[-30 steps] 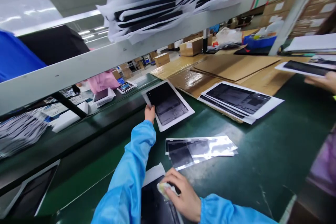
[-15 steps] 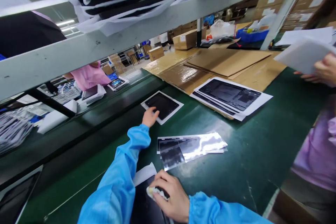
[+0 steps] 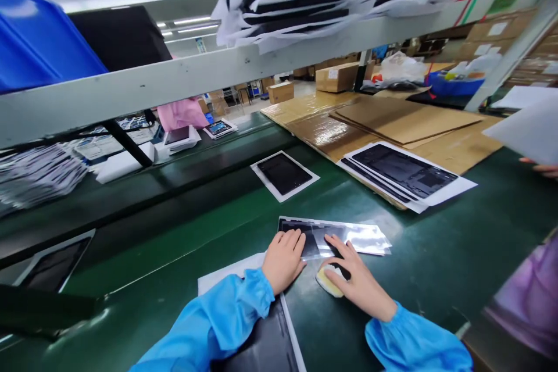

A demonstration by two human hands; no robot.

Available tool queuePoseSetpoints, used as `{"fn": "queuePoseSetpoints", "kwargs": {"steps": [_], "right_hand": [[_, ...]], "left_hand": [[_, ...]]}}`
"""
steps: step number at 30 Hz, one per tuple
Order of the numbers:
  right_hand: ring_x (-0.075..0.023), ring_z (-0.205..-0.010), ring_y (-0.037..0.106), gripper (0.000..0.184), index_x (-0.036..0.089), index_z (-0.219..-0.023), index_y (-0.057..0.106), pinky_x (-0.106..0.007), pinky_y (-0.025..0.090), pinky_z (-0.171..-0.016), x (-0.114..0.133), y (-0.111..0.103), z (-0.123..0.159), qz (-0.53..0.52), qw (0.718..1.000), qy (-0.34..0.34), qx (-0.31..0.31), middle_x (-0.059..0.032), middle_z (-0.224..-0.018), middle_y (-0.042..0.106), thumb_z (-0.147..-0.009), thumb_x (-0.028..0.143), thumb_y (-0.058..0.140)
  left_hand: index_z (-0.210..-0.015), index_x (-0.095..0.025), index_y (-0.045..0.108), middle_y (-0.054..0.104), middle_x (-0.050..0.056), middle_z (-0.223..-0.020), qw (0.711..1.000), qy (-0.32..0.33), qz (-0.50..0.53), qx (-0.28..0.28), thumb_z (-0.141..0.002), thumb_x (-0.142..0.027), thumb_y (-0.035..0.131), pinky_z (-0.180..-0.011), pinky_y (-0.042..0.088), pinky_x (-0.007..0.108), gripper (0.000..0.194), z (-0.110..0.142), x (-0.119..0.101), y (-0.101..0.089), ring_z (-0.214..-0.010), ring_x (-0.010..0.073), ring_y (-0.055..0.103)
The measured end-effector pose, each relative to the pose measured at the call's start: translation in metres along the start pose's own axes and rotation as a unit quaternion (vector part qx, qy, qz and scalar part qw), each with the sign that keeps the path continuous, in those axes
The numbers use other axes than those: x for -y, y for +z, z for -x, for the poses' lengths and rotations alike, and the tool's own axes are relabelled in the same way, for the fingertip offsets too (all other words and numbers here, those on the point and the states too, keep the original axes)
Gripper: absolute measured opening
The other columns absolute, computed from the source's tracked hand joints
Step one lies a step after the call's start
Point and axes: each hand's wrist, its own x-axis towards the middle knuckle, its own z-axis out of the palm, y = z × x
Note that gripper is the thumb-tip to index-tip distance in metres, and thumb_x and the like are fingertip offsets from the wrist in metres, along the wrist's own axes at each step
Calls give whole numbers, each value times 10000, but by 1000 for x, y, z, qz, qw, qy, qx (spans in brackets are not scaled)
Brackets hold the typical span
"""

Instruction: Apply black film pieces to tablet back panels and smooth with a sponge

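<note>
My left hand (image 3: pixel 284 258) lies flat on the left end of several glossy film strips (image 3: pixel 366 236), its fingers close together. At the strips' front edge is my right hand (image 3: pixel 360 279), with a small white and yellow pad (image 3: pixel 330 282) held under its thumb and curled fingers; the outer fingertips reach onto the film. I cannot make out just what the pad is. Below my left forearm a black panel (image 3: pixel 261 337) rests on white paper (image 3: pixel 233 272), partly hidden by the sleeve.
Beyond the strips a black panel (image 3: pixel 285 173) lies on white paper. Stacked panels (image 3: pixel 403 168) rest at the edge of the cardboard (image 3: pixel 405 119). A metal shelf beam (image 3: pixel 174 72) crosses above. On the right a co-worker's hand holds a white sheet (image 3: pixel 529 128).
My left hand has come back from the far panel onto the film strips. My right hand has moved with the pad from the near panel to the strips. The view has shifted left.
</note>
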Motion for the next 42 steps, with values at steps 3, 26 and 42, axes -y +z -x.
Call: {"fn": "queuePoseSetpoints", "kwargs": {"steps": [3,26,42], "right_hand": [[-319,-1381,228,258,221,-853,735,-620,87,-1114,-3,6,1,16,1000,3,23,-83,-1466,362,-878,371,527],[-327,-1361,278,277,197,-892,739,-596,102,-1131,-2,15,-3,25,999,-24,34,-90,-1435,409,-877,383,534],[-350,-1081,588,471,206,-1086,712,-442,486,-933,81,25,13,-547,808,149,160,-122,-1168,639,-766,550,674]], "left_hand": [[-1275,-52,512,601,184,-1248,999,0,-47,-18,-924,-221,514,-947,436,410,390,-6,-5,5,-1135,273,573],[-1064,-146,685,703,61,-1073,773,-250,562,-154,-855,-137,481,-939,516,351,292,-47,-43,-18,-1003,199,648],[-1144,-175,637,639,39,-1236,967,33,-70,-243,-968,-143,407,-1076,379,346,292,94,-11,-74,-1212,184,527]]}}
